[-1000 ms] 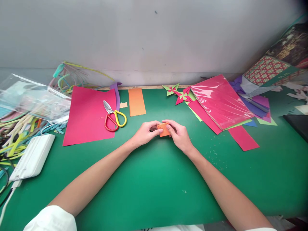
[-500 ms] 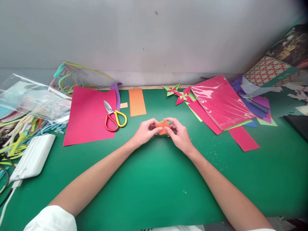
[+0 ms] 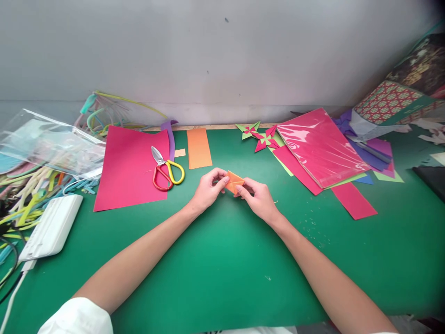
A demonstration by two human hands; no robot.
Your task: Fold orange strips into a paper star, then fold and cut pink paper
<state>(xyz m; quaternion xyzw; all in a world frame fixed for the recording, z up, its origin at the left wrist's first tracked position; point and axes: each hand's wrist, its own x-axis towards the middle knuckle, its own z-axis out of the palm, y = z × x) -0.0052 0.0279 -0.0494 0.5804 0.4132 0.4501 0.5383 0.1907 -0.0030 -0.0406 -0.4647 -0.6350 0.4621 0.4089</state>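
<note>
A small piece of folded orange paper (image 3: 234,181) is held between both hands over the middle of the green table (image 3: 222,260). My left hand (image 3: 210,188) pinches its left corner between thumb and fingers. At the lower right, my right hand (image 3: 257,197) grips the same paper, thumb on top and fingers behind, partly hidden. Nearest to the left hand lie scissors (image 3: 167,170) with one red and one yellow handle, partly on a large red sheet (image 3: 130,169). An orange paper strip (image 3: 199,148) lies just beyond the hands.
Folded red-and-green paper stars (image 3: 265,139) lie at the back. A plastic-wrapped red paper pack (image 3: 323,148) rests on coloured sheets at right. On the left are a white power bank (image 3: 52,227) with a cable, a clear plastic bag (image 3: 55,144) and many pipe cleaners (image 3: 24,204).
The orange paper has been turned in my fingers, its top corner now tilting left. My right hand has dropped slightly, and my left thumb has moved up along the edge.
</note>
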